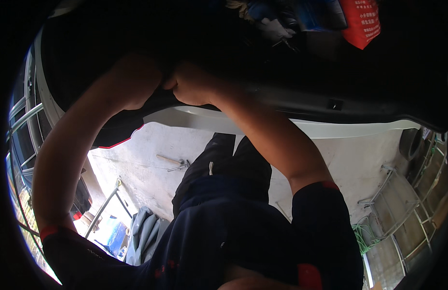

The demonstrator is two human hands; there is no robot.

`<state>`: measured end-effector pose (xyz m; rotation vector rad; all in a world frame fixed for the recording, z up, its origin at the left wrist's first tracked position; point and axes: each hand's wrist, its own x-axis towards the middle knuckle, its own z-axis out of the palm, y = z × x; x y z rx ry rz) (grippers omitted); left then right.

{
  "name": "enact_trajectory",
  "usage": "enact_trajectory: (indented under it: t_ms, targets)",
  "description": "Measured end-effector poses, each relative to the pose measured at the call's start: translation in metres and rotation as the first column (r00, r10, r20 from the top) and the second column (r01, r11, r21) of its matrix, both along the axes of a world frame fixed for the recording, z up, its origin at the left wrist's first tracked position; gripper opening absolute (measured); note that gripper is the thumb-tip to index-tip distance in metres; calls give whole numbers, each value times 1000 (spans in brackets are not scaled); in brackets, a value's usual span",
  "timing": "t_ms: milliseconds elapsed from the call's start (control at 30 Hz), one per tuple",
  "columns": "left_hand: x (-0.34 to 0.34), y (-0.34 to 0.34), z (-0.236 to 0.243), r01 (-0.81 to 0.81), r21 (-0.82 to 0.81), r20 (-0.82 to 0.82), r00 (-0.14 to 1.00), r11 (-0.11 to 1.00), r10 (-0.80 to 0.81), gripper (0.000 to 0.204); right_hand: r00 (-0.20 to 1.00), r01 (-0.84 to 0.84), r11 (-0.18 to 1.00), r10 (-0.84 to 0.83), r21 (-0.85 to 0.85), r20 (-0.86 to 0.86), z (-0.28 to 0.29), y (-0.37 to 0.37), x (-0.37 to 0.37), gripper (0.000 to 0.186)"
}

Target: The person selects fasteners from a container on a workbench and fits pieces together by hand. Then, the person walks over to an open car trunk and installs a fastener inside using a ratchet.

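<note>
Both hands reach up and forward to the lower edge of a car's open rear, meeting close together in deep shade, probably because the work sits at the lip of the boot opening, above the pale bumper (301, 126). The left hand (137, 84) curls over a dark panel edge (158, 96) with the fingers wrapped out of sight, so its grip looks closed on that edge, though the shadow hides exactly what it clasps. The right hand (192, 84) is balled into a fist just beside it, thumb toward the left hand, apparently pinching or pressing the same dark trim; whether something small lies inside the fist cannot be told. Two bare forearms rise from dark blue sleeves with red cuffs, and the person's dark trousers (224, 164) stand on the concrete floor (151, 159) below. On that floor lies one long-handled tool (173, 162), well apart from the hands. A grey cloth bundle (144, 232) lies lower left, and one red bag (361, 21) hangs at upper right.
</note>
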<state>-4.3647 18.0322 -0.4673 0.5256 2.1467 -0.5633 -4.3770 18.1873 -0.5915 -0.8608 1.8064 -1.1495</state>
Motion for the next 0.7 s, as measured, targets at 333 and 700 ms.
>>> enact_trajectory:
  t_ms: [333,700]
  targets:
    - [8,3,-2,24,-25,-82,996,999,-26,19,822,412,817,-141,404,-552,-161,121,-113,19]
    - [9,1,-1,15,-94,10,1000,995,-14,3,780,589,472,-120,656,-614,-177,223,-147,41]
